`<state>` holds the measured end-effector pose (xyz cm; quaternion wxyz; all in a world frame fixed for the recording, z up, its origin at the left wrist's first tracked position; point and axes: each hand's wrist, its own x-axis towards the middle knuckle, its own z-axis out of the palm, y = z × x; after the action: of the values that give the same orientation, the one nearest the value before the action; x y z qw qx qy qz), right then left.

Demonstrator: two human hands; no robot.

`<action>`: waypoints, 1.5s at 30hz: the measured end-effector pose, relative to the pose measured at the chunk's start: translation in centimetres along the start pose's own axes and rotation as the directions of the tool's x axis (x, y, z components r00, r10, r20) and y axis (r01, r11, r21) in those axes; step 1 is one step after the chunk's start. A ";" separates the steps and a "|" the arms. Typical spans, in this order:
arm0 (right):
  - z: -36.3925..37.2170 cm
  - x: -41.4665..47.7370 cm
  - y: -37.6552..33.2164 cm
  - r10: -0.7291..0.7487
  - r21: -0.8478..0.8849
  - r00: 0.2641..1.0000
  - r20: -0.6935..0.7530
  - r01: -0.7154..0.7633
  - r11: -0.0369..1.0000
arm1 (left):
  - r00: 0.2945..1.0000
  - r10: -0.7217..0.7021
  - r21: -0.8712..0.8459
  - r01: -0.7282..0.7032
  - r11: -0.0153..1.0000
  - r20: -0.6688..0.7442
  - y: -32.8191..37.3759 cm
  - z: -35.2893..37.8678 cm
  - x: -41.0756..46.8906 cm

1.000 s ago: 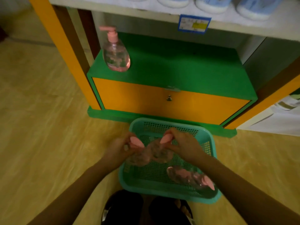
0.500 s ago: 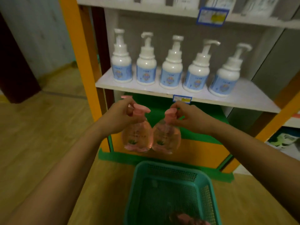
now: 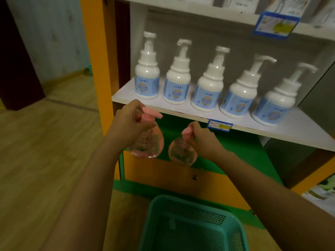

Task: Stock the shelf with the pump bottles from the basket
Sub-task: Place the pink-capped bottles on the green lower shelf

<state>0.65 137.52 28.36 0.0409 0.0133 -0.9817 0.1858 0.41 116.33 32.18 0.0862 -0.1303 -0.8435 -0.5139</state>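
Note:
My left hand [image 3: 129, 122] grips the pink pump neck of a clear pink pump bottle [image 3: 147, 144], which hangs upright in the air. Beside it, my right hand [image 3: 204, 137] holds a second pink pump bottle [image 3: 182, 152] by its pump. Both bottles hover in front of the green lower shelf [image 3: 235, 147], just under the edge of the white shelf [image 3: 299, 124]. The teal basket [image 3: 190, 205] stands on the floor below my arms; its visible part shows no bottles.
Several white pump bottles with blue labels [image 3: 208, 84] line the white shelf. An orange drawer front [image 3: 172, 174] sits under the green shelf. An orange upright post [image 3: 96, 60] bounds the shelf unit on the left. Wooden floor stretches to the left.
Both hands lifted one pink bottle each out of the basket and raised them to the height of the green shelf. Since half a second ago the bottles have moved slightly apart.

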 end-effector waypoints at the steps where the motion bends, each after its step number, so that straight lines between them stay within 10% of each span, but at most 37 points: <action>1: 0.5 0.6 0.3 0.011 -0.012 1.000 -0.012 -0.012 1.000 | 1.000 0.001 0.008 -0.001 1.000 -0.004 -0.5 0.2 0.2; 22: 5.0 7.0 1.2 0.127 0.186 0.989 0.082 -0.140 0.972 | 0.993 0.025 -0.049 -0.031 0.998 -0.114 -4.4 3.1 1.3; 27: 4.9 1.2 2.3 -0.067 0.184 0.959 -0.275 0.122 0.975 | 0.999 0.013 -0.077 -0.016 0.997 -0.047 -3.3 4.0 1.2; 32: 4.2 -3.5 3.1 -0.165 0.370 0.984 -0.071 0.180 0.911 | 0.996 0.043 -0.095 -0.035 0.995 0.082 -1.7 6.6 0.9; 45: 2.2 -4.4 10.1 0.027 0.422 0.996 -0.091 0.014 0.906 | 0.944 0.022 -0.314 0.088 0.945 0.328 0.6 14.4 0.1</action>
<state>4.42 146.13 22.26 0.0828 0.0096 -0.9152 0.3943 0.35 129.45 26.13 -0.0863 -0.2119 -0.7519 -0.6183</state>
